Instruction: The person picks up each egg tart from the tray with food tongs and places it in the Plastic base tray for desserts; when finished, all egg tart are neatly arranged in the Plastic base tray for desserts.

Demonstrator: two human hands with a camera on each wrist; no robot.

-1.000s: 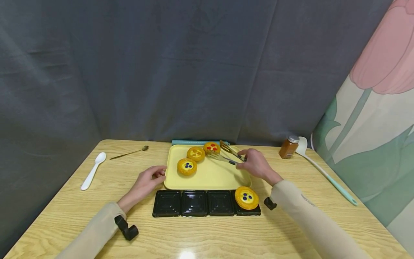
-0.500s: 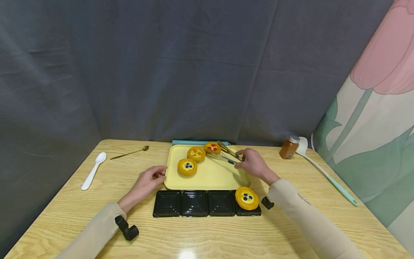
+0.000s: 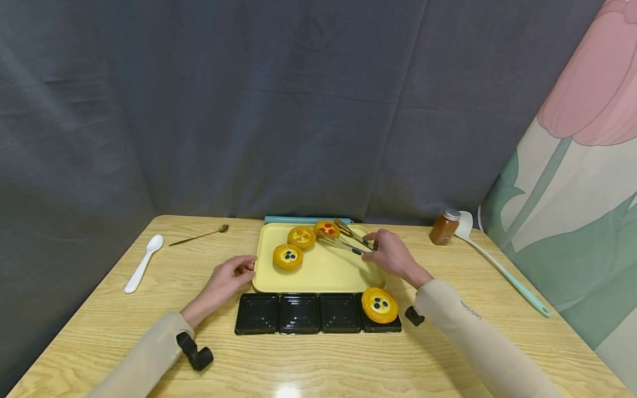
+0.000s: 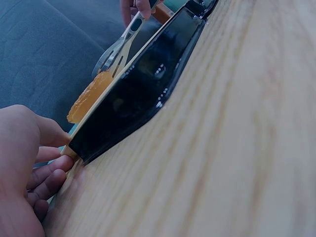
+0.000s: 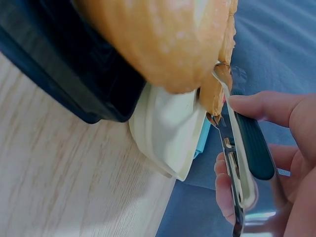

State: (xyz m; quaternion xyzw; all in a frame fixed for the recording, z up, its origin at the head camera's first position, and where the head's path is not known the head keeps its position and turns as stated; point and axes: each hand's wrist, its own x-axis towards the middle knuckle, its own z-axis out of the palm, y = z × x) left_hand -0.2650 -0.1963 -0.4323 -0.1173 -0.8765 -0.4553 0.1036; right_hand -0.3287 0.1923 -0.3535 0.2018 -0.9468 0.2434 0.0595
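My right hand (image 3: 395, 253) grips a pair of metal tongs (image 5: 256, 148) with dark grip pads. The tongs' slotted ends reach either side of a tart with red topping (image 3: 326, 228), at the back of a pale yellow tray (image 3: 338, 276). At the tray's left rim, my left hand (image 3: 233, 279) pinches the edge between thumb and fingers, as the left wrist view shows close up. A tart with orange-yellow topping (image 3: 301, 237) and a tart with blue berries (image 3: 287, 257) also lie on the tray, left of the tongs.
In front of the tray lies a black container with several square compartments (image 3: 299, 313); another blue-berry tart (image 3: 380, 305) fills its right end. Left are a white spoon (image 3: 144, 263) and a thin stirring spoon (image 3: 199, 236). A spice jar (image 3: 444, 228) and long-handled spatula (image 3: 502, 268) lie right.
The tongs' far arm has shifted slightly left, closer against the red-topped tart, and the right hand moved a little with it. The left hand stays at the tray's rim.
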